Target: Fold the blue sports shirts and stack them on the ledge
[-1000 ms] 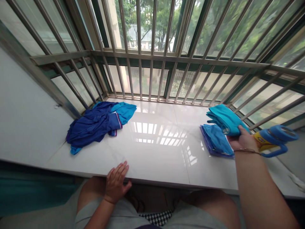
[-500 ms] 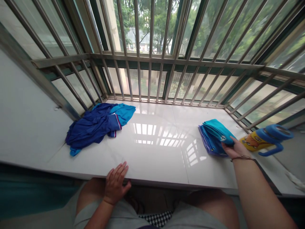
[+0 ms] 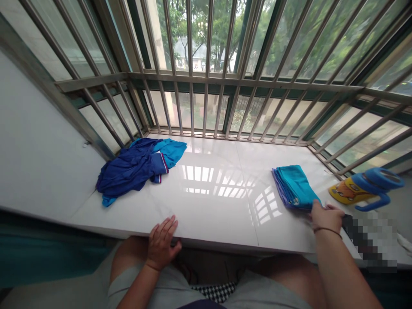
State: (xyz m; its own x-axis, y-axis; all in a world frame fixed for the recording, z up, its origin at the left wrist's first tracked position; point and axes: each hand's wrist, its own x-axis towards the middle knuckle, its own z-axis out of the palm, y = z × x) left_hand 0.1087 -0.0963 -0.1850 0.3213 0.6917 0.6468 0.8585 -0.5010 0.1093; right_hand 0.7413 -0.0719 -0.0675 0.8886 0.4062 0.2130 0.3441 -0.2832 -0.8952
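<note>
Head camera now: the folded turquoise cloth, held up above the pile a second ago, is down flat on top of the neat stack of folded blue and purple cloth. And the right hand has slid lower, to the near right corner. The left hand hasn't budged, open with fingers spread on the front edge of the glossy white ledge.

Around them, a yellow and blue handled bottle stands just beyond the right hand, close on the stack's right. A pixelated patch beside the right wrist hides most of a dark object. Far over on the left, a crumpled dark blue garment with striped trim lies with bright blue fabric poking out, and upright metal bars wall off the back.

So the turquoise cloth sits ahead and left of the right hand, whose fingertips meet its corner; whether they're pinching it, I can't tell.
</note>
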